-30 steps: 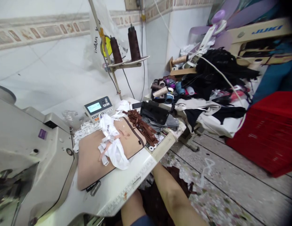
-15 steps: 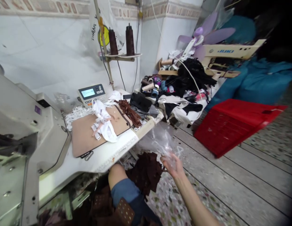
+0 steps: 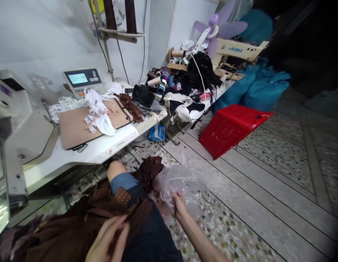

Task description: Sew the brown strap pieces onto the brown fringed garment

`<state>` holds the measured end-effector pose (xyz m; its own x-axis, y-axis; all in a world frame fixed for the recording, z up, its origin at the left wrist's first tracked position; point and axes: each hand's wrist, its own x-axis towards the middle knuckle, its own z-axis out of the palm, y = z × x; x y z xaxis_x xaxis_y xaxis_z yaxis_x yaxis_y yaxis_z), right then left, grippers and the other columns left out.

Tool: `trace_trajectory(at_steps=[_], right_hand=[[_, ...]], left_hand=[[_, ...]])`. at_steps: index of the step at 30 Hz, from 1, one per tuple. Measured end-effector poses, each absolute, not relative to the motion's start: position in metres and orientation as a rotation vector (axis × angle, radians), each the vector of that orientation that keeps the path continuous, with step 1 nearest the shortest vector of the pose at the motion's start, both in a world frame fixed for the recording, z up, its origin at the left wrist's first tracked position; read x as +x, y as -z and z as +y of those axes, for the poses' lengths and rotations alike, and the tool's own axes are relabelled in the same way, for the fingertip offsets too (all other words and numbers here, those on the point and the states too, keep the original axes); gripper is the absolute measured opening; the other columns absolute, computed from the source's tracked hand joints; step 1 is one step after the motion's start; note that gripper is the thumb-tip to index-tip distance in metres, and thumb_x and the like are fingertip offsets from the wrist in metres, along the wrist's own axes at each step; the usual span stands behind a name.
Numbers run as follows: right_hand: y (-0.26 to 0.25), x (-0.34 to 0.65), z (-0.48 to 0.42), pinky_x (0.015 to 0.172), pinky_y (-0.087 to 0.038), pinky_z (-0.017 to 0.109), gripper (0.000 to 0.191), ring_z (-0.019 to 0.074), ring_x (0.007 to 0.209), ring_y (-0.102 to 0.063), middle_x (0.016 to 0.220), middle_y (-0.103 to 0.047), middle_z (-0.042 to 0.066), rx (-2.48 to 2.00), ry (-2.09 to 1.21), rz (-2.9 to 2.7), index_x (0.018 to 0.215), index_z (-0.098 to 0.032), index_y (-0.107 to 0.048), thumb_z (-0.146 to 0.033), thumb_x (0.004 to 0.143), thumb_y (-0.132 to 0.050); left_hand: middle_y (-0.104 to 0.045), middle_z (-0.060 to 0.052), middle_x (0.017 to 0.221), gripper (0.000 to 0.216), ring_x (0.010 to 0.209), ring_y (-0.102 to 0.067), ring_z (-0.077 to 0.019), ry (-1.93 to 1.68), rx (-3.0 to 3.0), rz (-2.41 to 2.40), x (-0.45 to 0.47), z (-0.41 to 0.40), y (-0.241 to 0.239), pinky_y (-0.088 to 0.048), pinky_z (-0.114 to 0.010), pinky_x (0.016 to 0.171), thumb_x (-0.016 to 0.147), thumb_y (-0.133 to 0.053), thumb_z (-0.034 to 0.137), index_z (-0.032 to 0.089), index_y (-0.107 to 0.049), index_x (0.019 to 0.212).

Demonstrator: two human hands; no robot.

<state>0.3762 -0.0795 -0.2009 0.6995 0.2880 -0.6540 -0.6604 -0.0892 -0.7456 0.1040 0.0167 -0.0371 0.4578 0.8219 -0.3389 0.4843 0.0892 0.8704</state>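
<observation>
Off to the side of my leg, my right hand (image 3: 179, 203) is closed on a crumpled clear plastic bag (image 3: 182, 182). The bag spreads above the speckled floor, beside a heap of dark brown cloth pieces (image 3: 149, 170). At the bottom of the view, my left hand (image 3: 108, 240) is over my lap, slightly blurred, its fingers loosely curved with a gap between them. Brown fabric (image 3: 62, 233) lies beneath and around it, across my lap. A brown piece with rows of small metallic dots (image 3: 122, 197) rests on my thigh.
The white sewing table (image 3: 119, 142) holds a tan folder (image 3: 73, 125), white scraps and a control panel (image 3: 80, 78). A sewing machine (image 3: 24, 116) stands at left. A red plastic crate (image 3: 229, 127) and blue sacks (image 3: 267, 87) are at right. A blue box (image 3: 157, 133) is under the table.
My right hand has brought the plastic bag down, away from the table edge, and closed on it. My left hand has come into view over the brown fabric. The view has tilted down and right.
</observation>
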Motion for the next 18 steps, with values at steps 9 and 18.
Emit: trace_trajectory(at_steps=[9, 18], right_hand=[[0.063, 0.292, -0.095, 0.075, -0.055, 0.029, 0.03, 0.0203, 0.08, -0.066, 0.089, -0.075, 0.004, -1.392, -0.982, -0.458, 0.102, -0.02, -0.073, -0.044, 0.086, -0.081], [-0.029, 0.269, -0.067, 0.058, -0.035, 0.026, 0.025, 0.0113, 0.059, -0.044, 0.065, -0.048, -0.006, -1.402, -0.882, -1.121, 0.071, -0.023, -0.047, -0.02, 0.082, -0.069]], left_hand=[[-0.069, -0.019, 0.14, 0.095, 0.134, -0.063, -0.0354, -0.116, 1.221, 0.957, 0.211, 0.033, 0.032, -0.048, -0.043, 0.115, 0.073, -0.086, 0.072, 0.015, -0.062, 0.146], [-0.046, 0.008, 0.064, 0.065, 0.048, -0.036, -0.0075, -0.356, 1.234, 0.973, 0.198, 0.074, -0.058, -0.028, -0.018, 0.046, 0.074, -0.084, 0.071, 0.02, -0.068, 0.111]])
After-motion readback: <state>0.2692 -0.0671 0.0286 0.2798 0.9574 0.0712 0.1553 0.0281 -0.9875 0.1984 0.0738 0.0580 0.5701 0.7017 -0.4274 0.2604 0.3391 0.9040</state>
